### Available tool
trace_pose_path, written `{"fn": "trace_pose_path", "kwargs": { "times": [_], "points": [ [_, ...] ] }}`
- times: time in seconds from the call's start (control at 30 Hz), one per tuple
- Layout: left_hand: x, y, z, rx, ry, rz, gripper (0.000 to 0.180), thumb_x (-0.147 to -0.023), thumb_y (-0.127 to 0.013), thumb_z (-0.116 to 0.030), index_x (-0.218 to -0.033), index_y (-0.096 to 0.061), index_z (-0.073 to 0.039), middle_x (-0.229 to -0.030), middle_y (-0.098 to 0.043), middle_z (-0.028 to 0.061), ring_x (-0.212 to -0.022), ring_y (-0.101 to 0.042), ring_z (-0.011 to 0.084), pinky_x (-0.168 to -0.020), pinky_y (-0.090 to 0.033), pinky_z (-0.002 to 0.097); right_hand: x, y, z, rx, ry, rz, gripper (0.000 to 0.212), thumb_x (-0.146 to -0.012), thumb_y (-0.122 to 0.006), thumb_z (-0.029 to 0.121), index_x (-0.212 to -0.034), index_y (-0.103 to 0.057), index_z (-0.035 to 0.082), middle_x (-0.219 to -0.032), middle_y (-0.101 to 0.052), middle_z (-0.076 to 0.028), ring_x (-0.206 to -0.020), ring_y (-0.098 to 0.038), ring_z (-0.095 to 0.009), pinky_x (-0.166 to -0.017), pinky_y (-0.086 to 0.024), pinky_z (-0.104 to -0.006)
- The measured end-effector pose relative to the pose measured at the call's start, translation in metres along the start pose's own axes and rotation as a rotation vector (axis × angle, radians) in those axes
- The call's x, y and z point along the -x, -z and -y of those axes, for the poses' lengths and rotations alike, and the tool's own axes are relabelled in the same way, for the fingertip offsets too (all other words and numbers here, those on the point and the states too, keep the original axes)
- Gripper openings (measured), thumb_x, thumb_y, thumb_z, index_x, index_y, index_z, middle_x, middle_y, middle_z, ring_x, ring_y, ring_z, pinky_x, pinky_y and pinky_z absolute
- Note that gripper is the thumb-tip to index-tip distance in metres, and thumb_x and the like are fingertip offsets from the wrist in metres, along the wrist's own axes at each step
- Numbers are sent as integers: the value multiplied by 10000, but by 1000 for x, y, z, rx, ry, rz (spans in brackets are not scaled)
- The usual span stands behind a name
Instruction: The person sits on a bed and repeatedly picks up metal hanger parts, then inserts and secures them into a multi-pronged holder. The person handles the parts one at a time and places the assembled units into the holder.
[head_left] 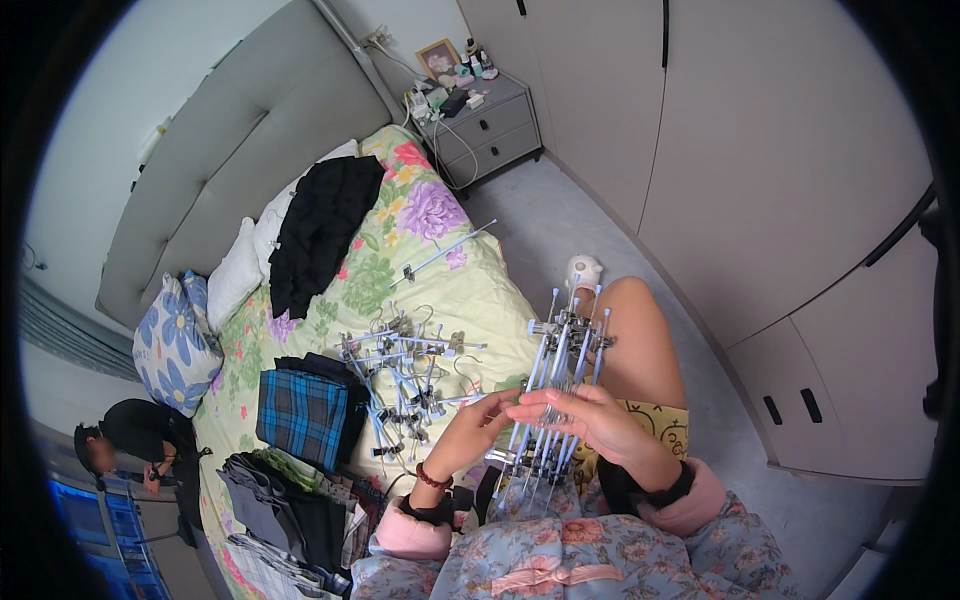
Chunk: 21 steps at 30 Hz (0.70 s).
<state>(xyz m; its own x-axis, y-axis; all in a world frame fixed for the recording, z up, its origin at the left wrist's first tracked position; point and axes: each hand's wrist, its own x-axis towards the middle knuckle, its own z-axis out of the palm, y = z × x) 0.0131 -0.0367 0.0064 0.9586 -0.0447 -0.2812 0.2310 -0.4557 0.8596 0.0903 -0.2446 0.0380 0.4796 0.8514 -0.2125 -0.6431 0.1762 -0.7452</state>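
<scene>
Bed [470, 290] (floral sheet) strewn with clip hangers [410, 375]; both hands [580, 415] grip hanger bundle [555, 390] over lap

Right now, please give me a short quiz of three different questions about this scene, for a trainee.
1. True or false: both hands hold the bundle of clip hangers.
2. What lies nearest the pillows: A) black garment, B) plaid garment, C) pile of hangers?
3. The single hanger lies on the ____ bedspread.

Key: 1 true: left hand, right hand. 2 A. 3 floral.
</scene>
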Motion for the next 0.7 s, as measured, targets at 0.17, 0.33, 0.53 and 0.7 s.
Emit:
{"fn": "trace_pose_path", "kwargs": {
  "times": [0.17,0.33,0.53,0.7],
  "points": [
    [6,-6,-9,40,4,-15,361,-928,-551,-167,-1256,-519,-18,-1018,-658,115,-889,-622,155,-789,-483,283,0,5,-1,-50,18,-10,449,-996,-379,312,-1235,-504,-47,-1231,-581,-153,-1203,-499,-202,-1052,-312,-360],
    [15,-5,-18,88,3,-56,360,-919,-558,-149,-1242,-517,4,-1021,-655,139,-921,-628,182,-806,-481,297,1,6,-2,-162,41,26,439,-995,-378,292,-1233,-501,-55,-1254,-565,-160,-1211,-484,-203,-1043,-304,-354],
    [15,-9,-15,48,-26,-60,399,-921,-557,-162,-1276,-487,4,-1026,-647,140,-972,-622,213,-836,-472,304,4,4,-1,-168,49,23,453,-993,-372,300,-1239,-497,-60,-1244,-569,-170,-1208,-492,-200,-1042,-307,-349],
    [10,-13,2,143,83,-116,417,-931,-545,-180,-1298,-467,2,-1156,-600,169,-1043,-597,235,-883,-465,322,5,3,-1,-201,46,2,477,-988,-362,317,-1238,-493,-69,-1231,-573,-188,-1211,-495,-198,-1055,-294,-343]
  ]
}}
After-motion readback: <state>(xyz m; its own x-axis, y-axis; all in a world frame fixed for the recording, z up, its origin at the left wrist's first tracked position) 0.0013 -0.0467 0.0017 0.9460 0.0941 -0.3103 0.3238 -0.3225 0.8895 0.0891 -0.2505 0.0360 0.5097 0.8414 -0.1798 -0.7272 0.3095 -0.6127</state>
